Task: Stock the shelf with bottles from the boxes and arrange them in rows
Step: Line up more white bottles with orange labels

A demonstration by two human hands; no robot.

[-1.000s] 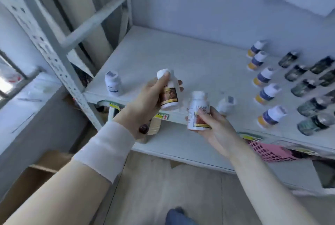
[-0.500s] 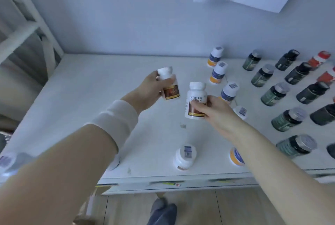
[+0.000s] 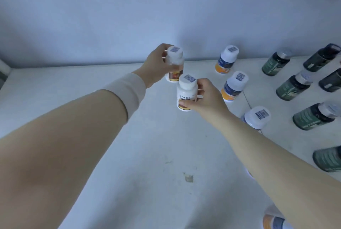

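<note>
My left hand (image 3: 154, 66) grips a white bottle with a brown label (image 3: 174, 65) near the back of the white shelf (image 3: 129, 155), close to the wall. My right hand (image 3: 206, 97) grips a second white bottle with a brown label (image 3: 186, 93) just in front of the first. Whether either bottle touches the shelf I cannot tell. To the right stands a row of white bottles with blue-and-orange labels (image 3: 233, 86), running front to back.
Dark green bottles (image 3: 293, 85) stand in rows further right, with black ones (image 3: 322, 58) beyond them. One blue-and-orange bottle (image 3: 273, 219) shows at the bottom right under my forearm. A small scrap (image 3: 189, 178) lies on the shelf in front.
Both hands have reached further back over the shelf with their bottles and lowered them toward its surface, left of the blue-and-orange row. The camera has come closer.
</note>
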